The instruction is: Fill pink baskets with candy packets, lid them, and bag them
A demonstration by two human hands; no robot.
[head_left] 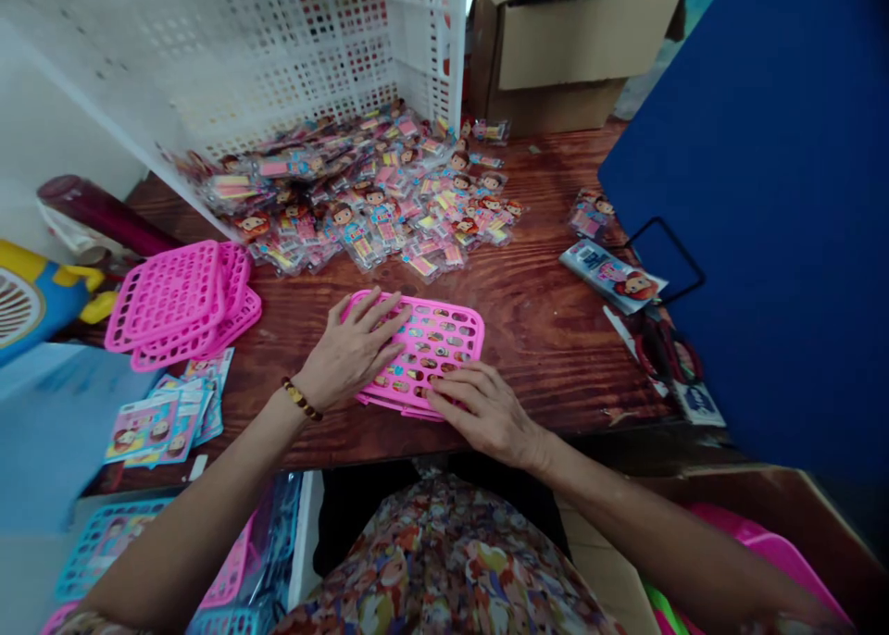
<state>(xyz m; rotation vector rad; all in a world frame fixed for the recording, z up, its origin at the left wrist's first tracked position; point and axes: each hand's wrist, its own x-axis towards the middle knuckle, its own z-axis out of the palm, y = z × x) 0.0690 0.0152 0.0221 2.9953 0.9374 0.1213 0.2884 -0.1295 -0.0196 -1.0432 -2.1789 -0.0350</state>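
Note:
A pink perforated plastic basket with a lid [455, 334] lies on the table in front of me, and colourful contents show through its oval holes. Spread over its left part is my left hand [351, 348], palm down, with the fingers apart on the lid. My right hand [490, 408] rests at the near right edge, its fingers stretched on the lid; the underside of this hand is hidden. Stacked pink perforated lids [170, 297] lie to the left, above several printed cards [163, 422].
Small clear-wrapped packets [389, 209] spill from a tipped white crate [292, 52]. A cardboard box [569, 52] stands behind. To the right are a printed pouch [611, 274], scissors [653, 350] and a blue panel [757, 200]. A dark red bottle [104, 214] lies at left.

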